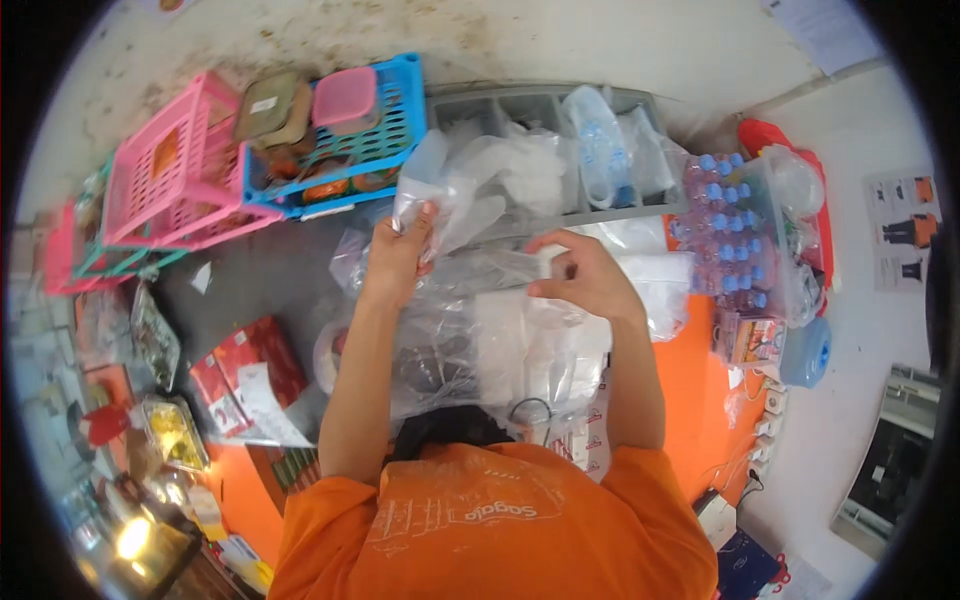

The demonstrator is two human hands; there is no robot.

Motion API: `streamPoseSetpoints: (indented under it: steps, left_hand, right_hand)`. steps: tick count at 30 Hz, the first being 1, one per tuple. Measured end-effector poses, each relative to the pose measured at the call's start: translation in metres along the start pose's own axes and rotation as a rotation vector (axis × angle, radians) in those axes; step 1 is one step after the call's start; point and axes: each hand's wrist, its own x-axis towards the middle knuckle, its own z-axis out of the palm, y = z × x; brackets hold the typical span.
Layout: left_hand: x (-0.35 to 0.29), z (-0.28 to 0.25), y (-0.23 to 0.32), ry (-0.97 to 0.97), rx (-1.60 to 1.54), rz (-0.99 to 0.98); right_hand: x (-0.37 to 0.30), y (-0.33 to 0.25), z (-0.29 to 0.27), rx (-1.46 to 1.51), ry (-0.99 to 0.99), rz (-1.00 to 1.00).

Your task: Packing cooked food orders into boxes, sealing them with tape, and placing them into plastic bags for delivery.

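Over the middle of the counter, the person's left hand (pixel 400 255) is closed on a clear plastic bag (pixel 428 170), the thumb pressed against it and the film standing up above the fingers. The right hand (pixel 597 280) is beside it, well apart, its thumb and forefinger curved toward each other above more clear plastic; whether they pinch any of it I cannot tell.

Beneath and between the hands lies a loose heap of clear bags (pixel 435 350), crumpled and overlapping, with flat white bags (pixel 503 340) near its middle. Just beyond the hands is a grey divided tray (pixel 640 211) with clear and white plastic in its compartments.

To the tray's left stands a blue basket (pixel 410 85) bearing a pink-lidded tub (pixel 345 98) and a square container (pixel 270 105), with a pink basket (pixel 185 185) beside it. To the tray's right are rows of blue-capped bottles (pixel 722 225). Nearer on the left lie red packets (pixel 225 375), a white paper slip (pixel 265 405) partly over them.
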Motion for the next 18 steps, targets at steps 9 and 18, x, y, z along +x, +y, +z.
streamPoseSetpoints:
  steps: [9,18]
  left_hand:
    - [-0.089,-0.046,0.012,-0.097,0.104,-0.195]
    - [-0.121,-0.103,-0.031,-0.016,0.218,0.059]
  right_hand:
    - [0.011,-0.007,0.125,0.073,0.369,-0.125]
    - [0.001,-0.021,0.150,0.213,0.419,-0.084]
